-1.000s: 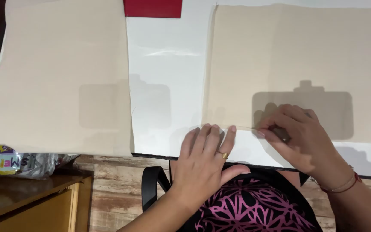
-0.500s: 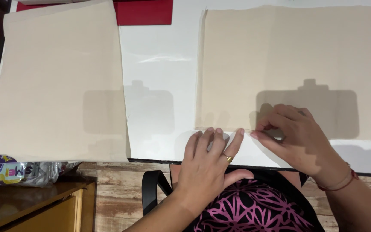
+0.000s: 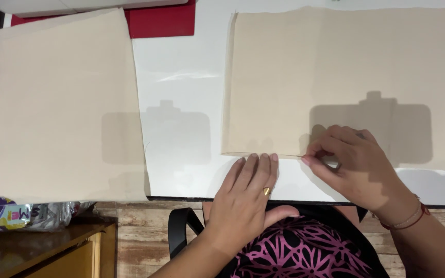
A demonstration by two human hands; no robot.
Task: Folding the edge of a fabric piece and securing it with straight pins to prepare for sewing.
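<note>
Head view: I'm folding the beige cloth (image 3: 346,77) hem at the counter's (image 3: 181,92) front edge; left hand (image 3: 245,193) flat and released, right hand (image 3: 354,164) pinching it; next, crease rightward.

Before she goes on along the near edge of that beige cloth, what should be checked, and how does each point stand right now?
1. Left hand flat, fingertips at the near edge of the right-hand beige rectangular cloth: ok.
2. Right hand pinching that edge: ok; what the fingers hold, cannot tell.
3. Cloth lying smooth on the white tabletop: ok.
4. Second beige cloth, left, apart from the first: ok.
5. Red sheet at the far side, away from both hands: ok.
6. Near edge straight under the hands: cannot tell.
</note>
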